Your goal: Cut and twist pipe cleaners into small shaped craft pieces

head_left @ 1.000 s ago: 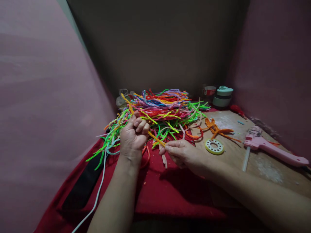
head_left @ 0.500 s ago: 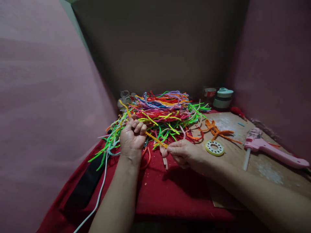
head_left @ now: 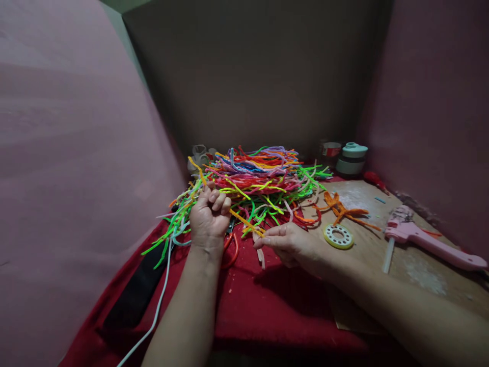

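Observation:
Fingers curled, my left hand (head_left: 210, 216) grips an orange-yellow pipe cleaner (head_left: 243, 220), whose far end pokes up past the fist. My right hand (head_left: 288, 243) pinches the other end between thumb and fingers, so the strand runs slanting between both hands. Behind them lies a big heap of colourful pipe cleaners (head_left: 255, 168), in pink, red, blue, green and yellow. Below the strand, close to my left wrist, are red-handled scissors (head_left: 234, 252), partly hidden by the hand and arm.
On the right, a cardboard sheet (head_left: 367, 285) bears a pink glue gun (head_left: 435, 242), a roll of tape (head_left: 338, 236) and a bent orange pipe-cleaner shape (head_left: 338, 208). A lidded cup (head_left: 351, 159) stands behind. A black object (head_left: 133, 295) and white cable (head_left: 162, 295) lie left.
The view has shifted slightly. Both hands keep hold of the orange-yellow pipe cleaner, and the right fingers have changed their pinch a little at its end.

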`<state>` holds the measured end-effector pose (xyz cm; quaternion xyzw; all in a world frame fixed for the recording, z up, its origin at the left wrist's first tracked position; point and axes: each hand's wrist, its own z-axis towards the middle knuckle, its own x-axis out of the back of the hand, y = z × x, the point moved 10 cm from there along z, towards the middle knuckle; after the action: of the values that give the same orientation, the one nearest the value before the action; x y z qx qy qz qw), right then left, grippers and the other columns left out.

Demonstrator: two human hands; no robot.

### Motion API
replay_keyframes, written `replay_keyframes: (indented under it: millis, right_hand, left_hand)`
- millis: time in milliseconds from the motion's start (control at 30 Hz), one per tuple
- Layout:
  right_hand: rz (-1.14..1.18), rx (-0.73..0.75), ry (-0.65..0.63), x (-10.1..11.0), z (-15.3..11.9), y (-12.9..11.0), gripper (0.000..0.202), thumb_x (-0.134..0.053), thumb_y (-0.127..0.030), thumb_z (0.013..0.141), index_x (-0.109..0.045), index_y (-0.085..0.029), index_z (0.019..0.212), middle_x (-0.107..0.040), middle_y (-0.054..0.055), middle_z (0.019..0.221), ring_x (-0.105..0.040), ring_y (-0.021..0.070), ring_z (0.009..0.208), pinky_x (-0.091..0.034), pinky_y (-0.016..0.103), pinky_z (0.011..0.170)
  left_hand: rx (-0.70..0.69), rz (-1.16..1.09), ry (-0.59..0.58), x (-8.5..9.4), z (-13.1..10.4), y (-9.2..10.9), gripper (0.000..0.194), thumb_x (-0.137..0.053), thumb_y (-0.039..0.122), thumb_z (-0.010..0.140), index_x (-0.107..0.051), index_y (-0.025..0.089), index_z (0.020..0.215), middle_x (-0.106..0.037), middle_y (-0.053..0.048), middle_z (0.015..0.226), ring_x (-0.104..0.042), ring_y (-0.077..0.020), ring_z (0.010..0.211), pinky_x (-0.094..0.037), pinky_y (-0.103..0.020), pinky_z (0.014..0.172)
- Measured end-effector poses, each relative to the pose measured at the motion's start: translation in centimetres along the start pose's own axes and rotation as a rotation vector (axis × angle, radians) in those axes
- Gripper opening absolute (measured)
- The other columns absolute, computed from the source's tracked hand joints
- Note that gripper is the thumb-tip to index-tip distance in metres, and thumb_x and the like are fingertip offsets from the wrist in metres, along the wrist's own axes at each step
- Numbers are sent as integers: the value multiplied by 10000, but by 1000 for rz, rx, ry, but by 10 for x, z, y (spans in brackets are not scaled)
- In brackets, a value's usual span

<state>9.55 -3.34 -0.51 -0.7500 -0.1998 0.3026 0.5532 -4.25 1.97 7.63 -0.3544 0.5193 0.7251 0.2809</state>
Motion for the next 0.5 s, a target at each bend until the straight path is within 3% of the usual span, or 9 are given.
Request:
replay_keyframes:
  millis: [500]
  right_hand:
    - [22, 62, 8, 7, 3, -2, 254, -561, -358, 762, -631, -120, 815, -253, -103, 371, -146, 38, 328, -81, 232, 348]
  left_hand:
    - [-25, 26, -14, 1, 1, 3, 162, -380, 112, 862, -503, 127, 758, -344, 71, 494, -300, -32, 349, -220, -174, 351]
